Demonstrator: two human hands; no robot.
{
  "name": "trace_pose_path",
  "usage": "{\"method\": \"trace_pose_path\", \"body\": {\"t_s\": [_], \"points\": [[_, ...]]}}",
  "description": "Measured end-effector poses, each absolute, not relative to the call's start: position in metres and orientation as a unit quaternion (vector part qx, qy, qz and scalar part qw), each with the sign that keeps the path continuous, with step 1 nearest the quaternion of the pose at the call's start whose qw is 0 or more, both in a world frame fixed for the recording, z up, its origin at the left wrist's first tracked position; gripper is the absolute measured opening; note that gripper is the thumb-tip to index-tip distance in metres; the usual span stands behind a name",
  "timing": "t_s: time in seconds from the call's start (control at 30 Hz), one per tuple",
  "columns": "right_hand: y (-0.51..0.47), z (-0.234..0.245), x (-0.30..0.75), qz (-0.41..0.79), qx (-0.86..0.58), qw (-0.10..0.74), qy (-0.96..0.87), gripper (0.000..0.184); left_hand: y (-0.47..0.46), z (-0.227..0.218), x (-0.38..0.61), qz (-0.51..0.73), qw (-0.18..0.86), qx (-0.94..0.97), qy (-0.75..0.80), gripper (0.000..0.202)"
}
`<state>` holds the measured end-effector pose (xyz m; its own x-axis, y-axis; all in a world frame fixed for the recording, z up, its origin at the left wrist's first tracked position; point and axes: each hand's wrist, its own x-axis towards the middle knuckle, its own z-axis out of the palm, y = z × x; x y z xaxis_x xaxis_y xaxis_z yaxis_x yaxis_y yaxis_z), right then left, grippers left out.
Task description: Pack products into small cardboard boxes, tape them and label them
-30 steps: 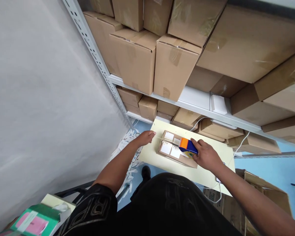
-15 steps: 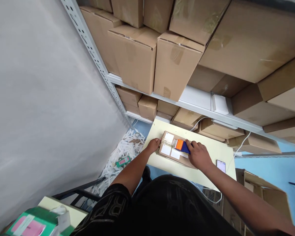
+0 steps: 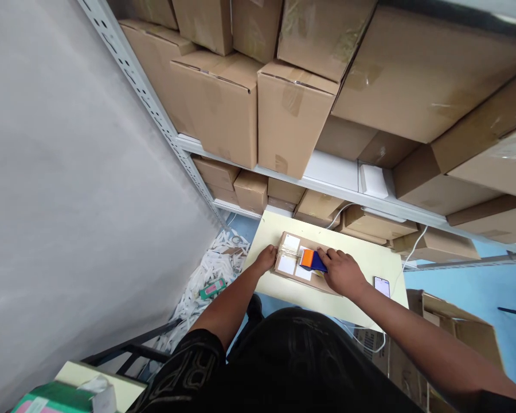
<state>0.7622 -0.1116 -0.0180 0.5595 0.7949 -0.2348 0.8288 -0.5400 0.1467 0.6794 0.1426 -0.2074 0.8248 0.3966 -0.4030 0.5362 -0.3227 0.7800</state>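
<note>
A small cardboard box [image 3: 329, 283] with white labels [image 3: 287, 264] on its top lies on the pale yellow table [image 3: 279, 222]. My left hand [image 3: 265, 259] is closed on the box's left end, thumb and fingers at its edge. My right hand [image 3: 344, 272] grips an orange-and-blue tape dispenser [image 3: 313, 260] against the box's top, with the index finger stretched along it. A shiny strip of clear tape [image 3: 289, 252] runs between the labels from the left end toward the dispenser. The palm hides the back of the dispenser and part of the box.
A phone [image 3: 382, 286] lies at the table's right. Shelves with large cardboard boxes [image 3: 296, 115] stand behind the table. White paper scraps [image 3: 198, 292] cover the floor at left beside the wall [image 3: 81, 189]. An open carton [image 3: 464, 315] stands at right, and a white cable [image 3: 372, 349] hangs below the table.
The camera view has shifted slightly. Both hands stay at the box, and the dispenser remains on its top, with little clear movement along it.
</note>
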Motion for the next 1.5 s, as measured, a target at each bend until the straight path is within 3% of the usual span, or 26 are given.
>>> {"method": "trace_pose_path", "body": {"t_s": [0.2,0.3,0.4,0.7,1.07,1.33,1.5], "points": [[-0.113,-0.025,0.756,-0.061,0.88,0.13,0.454,0.066,0.141,-0.176,0.665,-0.002,0.449,0.846,0.287,0.036],[-0.112,-0.023,0.756,-0.067,0.883,0.135,0.445,0.065,0.134,-0.149,0.663,0.085,0.375,0.917,0.103,0.05],[-0.109,-0.022,0.759,-0.077,0.886,0.135,0.437,0.064,0.118,-0.134,0.663,0.087,0.276,0.957,-0.027,0.061],[-0.125,-0.013,0.779,-0.097,0.88,0.13,0.447,0.063,0.106,-0.134,0.667,0.051,0.184,0.981,-0.017,0.069],[-0.291,-0.003,0.809,-0.073,0.887,0.128,0.437,0.071,0.105,-0.13,0.671,0.034,0.151,0.988,-0.019,0.069],[-0.315,-0.067,0.821,-0.118,0.881,0.164,0.427,0.072,0.103,-0.131,0.675,0.007,0.101,0.995,-0.017,0.07],[-0.281,-0.105,0.828,-0.169,0.88,0.126,0.425,0.073,0.105,-0.137,0.676,0.022,0.099,0.995,-0.023,0.071]]}}
